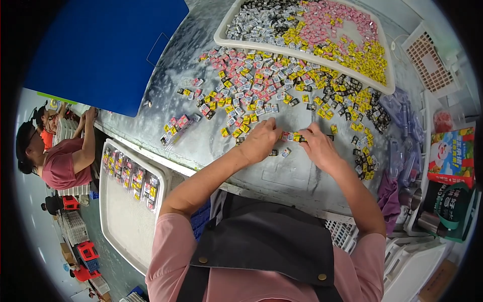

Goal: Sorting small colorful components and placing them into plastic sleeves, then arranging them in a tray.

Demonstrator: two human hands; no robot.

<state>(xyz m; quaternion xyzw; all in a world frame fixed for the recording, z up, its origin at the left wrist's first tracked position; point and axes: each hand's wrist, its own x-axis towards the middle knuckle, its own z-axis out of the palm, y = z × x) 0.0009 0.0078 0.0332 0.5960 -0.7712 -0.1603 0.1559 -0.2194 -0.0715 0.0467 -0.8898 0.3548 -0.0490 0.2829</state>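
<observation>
- Two hands meet over a short row of small packets (292, 136) on the grey table (282, 176); the left hand (260, 141) covers the row's left end, the right hand (318, 146) its right end.
- Both hands' fingertips are curled down onto the row, pinching at the packets, but the backs of the hands hide how many each grips.
- Just beyond the row, away from the person, lies a dense scatter of loose packets (271, 80) in pink, yellow, black and silver; single packets are too small to tell apart.
- Beyond that scatter, a white tray (221, 35) holds more packets sorted by colour; its far rim is cut off by the picture's top edge.
- Left of the row, a small bundle of packets (176, 128) lies alone, with bare table between it and the left hand.
- Nearer the person than the row, the table is mostly bare up to its near edge, with only a few stray packets.
- Below the table's left edge, a second white tray (126, 221) carries finished strips along its far side.
- Right of the row, clear bags (402, 121) and printed boxes (453, 156) crowd the table's end, blurred by the lens.
- Far left, another person in a pink top (63, 163) works, partly cut off.
</observation>
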